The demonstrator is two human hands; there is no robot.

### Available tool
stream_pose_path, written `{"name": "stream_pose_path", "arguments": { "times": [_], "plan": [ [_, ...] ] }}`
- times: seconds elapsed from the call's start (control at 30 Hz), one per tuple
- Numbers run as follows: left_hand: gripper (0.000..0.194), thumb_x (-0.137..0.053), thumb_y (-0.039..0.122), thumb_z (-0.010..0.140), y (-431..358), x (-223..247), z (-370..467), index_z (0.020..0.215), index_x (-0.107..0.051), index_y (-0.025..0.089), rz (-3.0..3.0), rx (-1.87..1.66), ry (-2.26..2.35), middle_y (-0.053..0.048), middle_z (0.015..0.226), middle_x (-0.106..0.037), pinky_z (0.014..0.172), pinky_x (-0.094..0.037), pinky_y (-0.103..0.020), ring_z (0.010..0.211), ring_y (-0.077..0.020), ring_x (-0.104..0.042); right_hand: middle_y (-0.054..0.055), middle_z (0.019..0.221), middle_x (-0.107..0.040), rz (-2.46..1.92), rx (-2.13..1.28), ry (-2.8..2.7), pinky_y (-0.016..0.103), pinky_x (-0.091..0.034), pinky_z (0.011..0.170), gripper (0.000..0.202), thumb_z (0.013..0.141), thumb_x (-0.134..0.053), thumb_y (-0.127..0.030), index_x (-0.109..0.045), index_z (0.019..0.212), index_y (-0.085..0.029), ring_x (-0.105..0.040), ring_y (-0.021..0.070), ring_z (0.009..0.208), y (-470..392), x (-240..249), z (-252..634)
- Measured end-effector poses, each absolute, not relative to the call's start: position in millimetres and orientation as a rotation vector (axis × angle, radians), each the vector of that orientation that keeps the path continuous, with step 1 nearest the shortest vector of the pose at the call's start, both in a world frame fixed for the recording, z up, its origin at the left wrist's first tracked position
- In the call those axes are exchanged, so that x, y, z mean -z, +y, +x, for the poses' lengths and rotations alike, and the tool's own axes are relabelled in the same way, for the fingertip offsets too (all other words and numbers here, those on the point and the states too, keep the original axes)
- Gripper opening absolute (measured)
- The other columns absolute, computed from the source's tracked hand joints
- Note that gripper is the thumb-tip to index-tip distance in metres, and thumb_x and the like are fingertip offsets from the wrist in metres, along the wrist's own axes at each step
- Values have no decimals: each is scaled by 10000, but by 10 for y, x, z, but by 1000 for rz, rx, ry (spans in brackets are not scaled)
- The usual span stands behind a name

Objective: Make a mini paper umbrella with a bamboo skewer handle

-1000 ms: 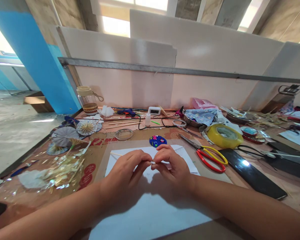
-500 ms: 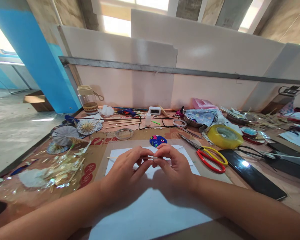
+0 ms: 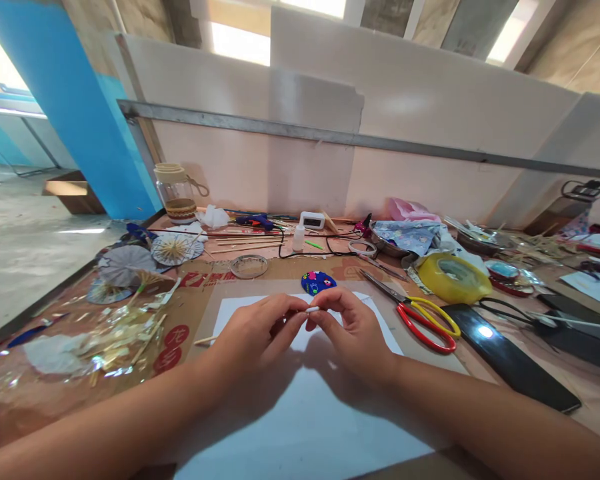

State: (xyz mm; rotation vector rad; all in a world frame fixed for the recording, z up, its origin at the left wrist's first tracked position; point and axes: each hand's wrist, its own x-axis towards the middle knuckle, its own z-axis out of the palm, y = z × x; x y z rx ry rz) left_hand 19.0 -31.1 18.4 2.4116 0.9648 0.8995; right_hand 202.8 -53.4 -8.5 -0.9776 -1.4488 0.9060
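My left hand is closed, thumb and fingers pinching a thin wooden stick whose pale end pokes out to its left. Most of the stick is hidden behind that hand. Between the fingertips of both hands shows a short white tip; it seems to belong to the same stick. My right hand pinches this tip with thumb and fingers. Both hands are above a white sheet of paper. Just beyond the fingers lies a round blue patterned piece.
Scissors with red and yellow handles and a black phone lie to the right, near a yellow tape roll. Folded paper fans and clear scraps are at left. A small white bottle stands behind.
The stick's left end reaches further left and lower than before. The fingertips have shifted slightly around the white tip, and the camera view has moved a little.
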Motion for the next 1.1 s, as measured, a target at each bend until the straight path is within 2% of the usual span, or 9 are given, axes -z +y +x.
{"name": "stream_pose_path", "arguments": {
  "times": [0.23, 0.43, 0.67, 0.83, 0.97, 1.1],
  "plan": [
    [158, -564, 348, 946, -235, -293, 177, 955, -675, 237, 2392, -923, 1005, 51, 765, -706, 551, -394, -203, 559, -86, -555, -20, 732, -667, -1005, -986, -1412, 280, -467, 679, 135, 877, -693, -329, -622, 887, -215, -649, 146, 720, -512, -11, 2042],
    [135, -574, 293, 914, -244, -342, 173, 907, -690, 226, 2412, -930, 1015, 44, 706, -669, 550, -372, -207, 549, -83, -515, -28, 727, -653, -1015, -1060, -1398, 291, -457, 698, 162, 855, -709, -347, -624, 862, -210, -635, 143, 713, -488, -88, 2031],
    [275, -519, 441, 906, -250, -476, 316, 849, -632, 196, 1793, -747, 1036, 53, 581, -515, 432, -415, -203, 480, -105, -502, -34, 713, -662, -926, -1120, -1357, 286, -452, 695, 158, 841, -726, -351, -648, 838, -214, -617, 133, 703, -395, -163, 2090],
    [297, -494, 439, 903, -167, -488, 404, 818, -620, 184, 1783, -714, 1045, 39, 608, -534, 439, -408, -205, 495, -102, -489, -26, 756, -685, -850, -1168, -1243, 284, -480, 698, 128, 820, -739, -324, -726, 909, -233, -623, 126, 696, -334, -130, 2109],
    [332, -473, 412, 915, -163, -504, 424, 731, -615, 174, 1893, -730, 1092, 34, 595, -519, 462, -347, -199, 518, -93, -442, -20, 750, -682, -854, -1175, -1207, 285, -494, 685, 102, 803, -743, -307, -749, 861, -224, -619, 123, 674, -347, -140, 2098],
    [290, -521, 397, 896, -197, -515, 405, 801, -666, 166, 1930, -759, 1036, 24, 648, -556, 479, -322, -204, 546, -93, -421, -14, 748, -677, -835, -1191, -1198, 289, -501, 668, 123, 782, -758, -320, -747, 835, -210, -616, 126, 658, -370, -166, 2091]
  ]
}}
